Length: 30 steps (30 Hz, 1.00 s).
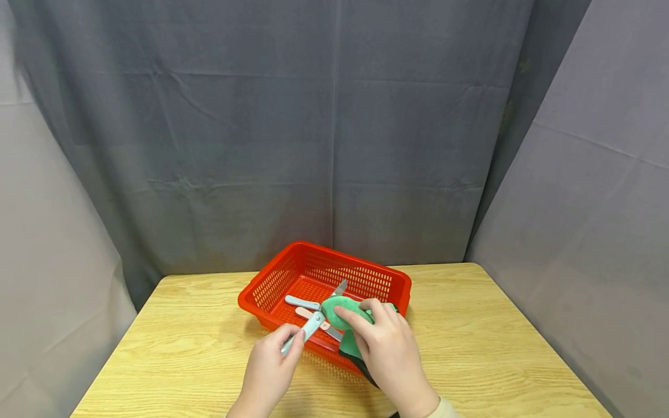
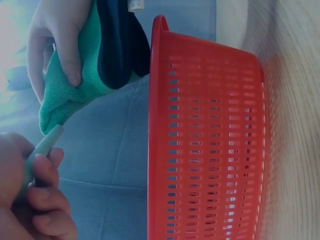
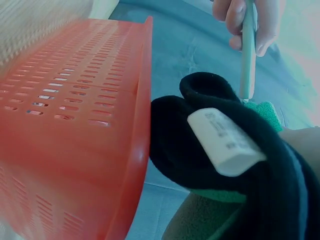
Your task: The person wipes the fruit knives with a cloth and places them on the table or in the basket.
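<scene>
My left hand [image 1: 272,363] grips the light mint handle of a folding knife [image 1: 309,330], which slants up and right over the basket. A green cloth [image 1: 340,310] with a dark edge is in my right hand [image 1: 389,351], its fingers bent over it at the base of the blade. Past the cloth a stretch of blade shows, and the part beneath is hidden. In the left wrist view the cloth [image 2: 75,90] hangs folded right at the handle's end. Below, a pale-blue-handled knife [image 1: 300,302] and a pink-handled knife [image 1: 303,313] lie in the red basket [image 1: 244,299].
The slotted plastic basket stands on a light wooden table [image 1: 188,348], in front of both hands. A white label [image 3: 225,142] sticks out from the cloth's dark edge. Grey curtains [image 1: 251,145] enclose the table at the back and sides.
</scene>
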{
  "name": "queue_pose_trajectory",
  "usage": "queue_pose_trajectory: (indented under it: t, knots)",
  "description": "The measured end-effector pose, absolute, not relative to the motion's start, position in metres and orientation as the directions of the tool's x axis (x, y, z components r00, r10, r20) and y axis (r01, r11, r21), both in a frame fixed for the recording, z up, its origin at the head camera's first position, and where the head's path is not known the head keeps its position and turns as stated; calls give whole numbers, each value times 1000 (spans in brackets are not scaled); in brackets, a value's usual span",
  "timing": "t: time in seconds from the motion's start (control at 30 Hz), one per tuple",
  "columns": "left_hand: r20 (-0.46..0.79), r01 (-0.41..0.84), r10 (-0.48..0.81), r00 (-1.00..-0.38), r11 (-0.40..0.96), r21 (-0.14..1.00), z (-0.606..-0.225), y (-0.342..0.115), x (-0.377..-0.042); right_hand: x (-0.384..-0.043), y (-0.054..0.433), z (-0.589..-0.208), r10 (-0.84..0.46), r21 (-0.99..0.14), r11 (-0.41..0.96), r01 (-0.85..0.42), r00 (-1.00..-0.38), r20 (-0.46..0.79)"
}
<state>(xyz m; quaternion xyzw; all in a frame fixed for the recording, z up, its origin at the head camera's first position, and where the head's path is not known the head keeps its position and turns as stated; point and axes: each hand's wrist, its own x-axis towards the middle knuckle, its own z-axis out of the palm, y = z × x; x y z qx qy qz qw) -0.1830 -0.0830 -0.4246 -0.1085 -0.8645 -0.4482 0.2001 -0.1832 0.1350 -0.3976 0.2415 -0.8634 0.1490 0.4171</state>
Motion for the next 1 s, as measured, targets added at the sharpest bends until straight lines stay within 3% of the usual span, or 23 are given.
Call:
queue_pose_trajectory:
  t: [0.7, 1.0]
  knots:
    - [492, 426, 33, -870, 552, 716, -424, -82, -181, -193, 145, -399, -130, -131, 906, -403, -558, 819]
    - [451, 364, -6, -893, 581, 728, -426, -82, -184, -189, 146, -394, -119, -127, 896, -426, -505, 855]
